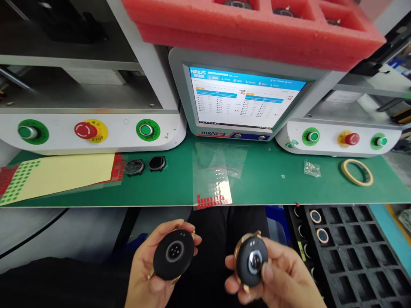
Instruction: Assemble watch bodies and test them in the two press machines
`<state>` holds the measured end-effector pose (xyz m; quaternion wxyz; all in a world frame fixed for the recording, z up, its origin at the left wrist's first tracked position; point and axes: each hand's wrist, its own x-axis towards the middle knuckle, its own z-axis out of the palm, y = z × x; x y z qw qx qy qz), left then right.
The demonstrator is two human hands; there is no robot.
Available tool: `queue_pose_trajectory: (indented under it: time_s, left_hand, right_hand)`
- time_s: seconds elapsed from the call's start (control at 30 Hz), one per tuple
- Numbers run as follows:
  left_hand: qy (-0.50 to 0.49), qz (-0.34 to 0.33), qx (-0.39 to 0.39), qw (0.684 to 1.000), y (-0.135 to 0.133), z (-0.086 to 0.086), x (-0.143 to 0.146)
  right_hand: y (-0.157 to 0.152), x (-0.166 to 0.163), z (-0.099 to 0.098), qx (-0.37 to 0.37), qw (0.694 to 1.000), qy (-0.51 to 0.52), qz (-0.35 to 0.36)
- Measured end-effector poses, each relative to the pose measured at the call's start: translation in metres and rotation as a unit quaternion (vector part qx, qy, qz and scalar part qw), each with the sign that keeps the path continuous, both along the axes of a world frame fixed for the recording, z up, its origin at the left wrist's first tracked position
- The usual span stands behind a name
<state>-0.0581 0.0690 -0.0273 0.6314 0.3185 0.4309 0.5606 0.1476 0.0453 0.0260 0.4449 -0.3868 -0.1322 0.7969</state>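
Observation:
In my left hand (144, 265) lies a round smartwatch case (174, 255), its black sensor back facing up and gold lugs at its edges. My fingers curl around its rim. A second smartwatch case (251, 262), black-backed with a gold rim, is gripped by my right hand (282, 273), the thumb pressed on its right edge. Both cases are held apart above my lap, in front of the green bench (173, 188). Neither case has a strap on it. Their display sides are hidden.
Two dark watch cases (135, 167) sit on the bench beside a sticker sheet (64, 173). Clear film with red tabs (212, 199) overhangs the front edge. Tape roll (357, 172), small bag (311, 169), black compartment tray (349, 256) at right; red foam tray (257, 38) above the monitor (244, 98).

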Motion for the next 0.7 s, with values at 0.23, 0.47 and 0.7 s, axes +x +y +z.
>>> queue_pose_trajectory:
  time_s: [0.23,0.47,0.7]
  left_hand:
    - [0.019,-0.067,0.061,0.996,-0.006,0.0,0.019]
    - [0.155,0.006,0.165,0.974,-0.006,0.009,0.038]
    - [0.231,0.097,0.214,0.944,-0.002,0.02,0.04]
  right_hand:
    - [0.081,0.055,-0.063,0.165,0.854,-0.485,-0.093]
    - [0.103,0.079,-0.088,0.164,0.764,-0.622,-0.04]
    - [0.045,0.031,-0.059,0.279,0.616,-0.722,-0.145]
